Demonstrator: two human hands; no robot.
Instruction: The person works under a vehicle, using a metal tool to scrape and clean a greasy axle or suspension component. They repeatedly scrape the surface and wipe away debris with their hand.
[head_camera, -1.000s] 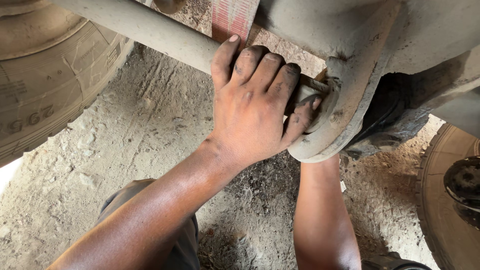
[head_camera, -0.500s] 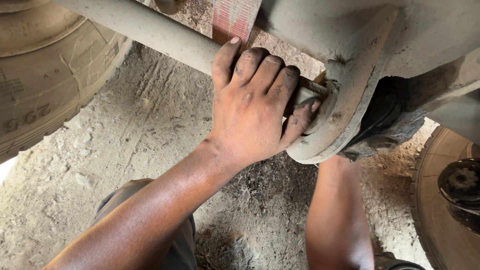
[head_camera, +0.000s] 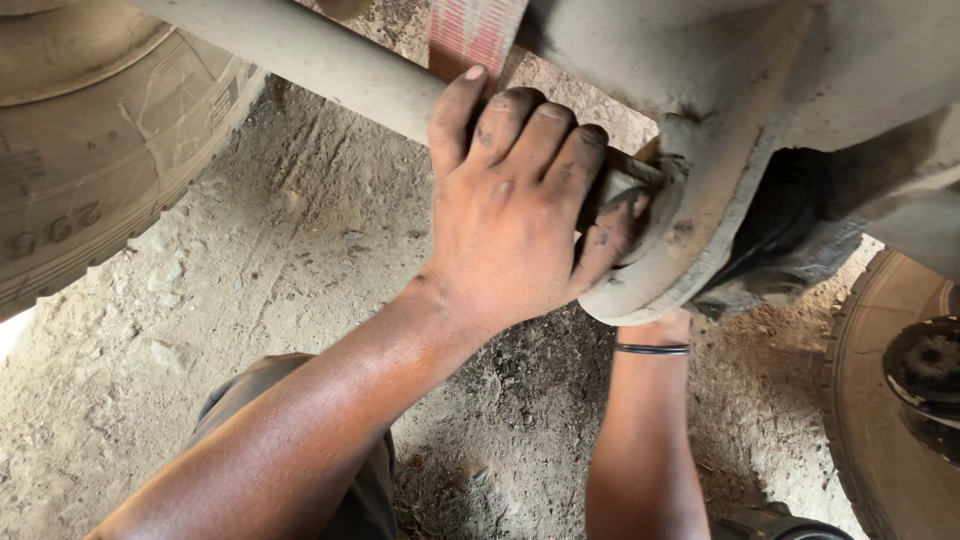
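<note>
Your left hand (head_camera: 510, 215) stays wrapped over the dusty rod end (head_camera: 625, 185) at the rounded bracket (head_camera: 690, 240), its grip clamped there. Your right hand (head_camera: 655, 328) has shifted beneath the bracket; you cannot tell its grip.

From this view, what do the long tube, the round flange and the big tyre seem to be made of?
Long tube: likely metal, smooth, coated in pale dust.
Round flange: probably cast metal, thick-rimmed, rough and dirty.
Big tyre: rubber, with moulded sidewall and tread blocks, dusty.
The left hand grips the tube beside the flange.
</note>
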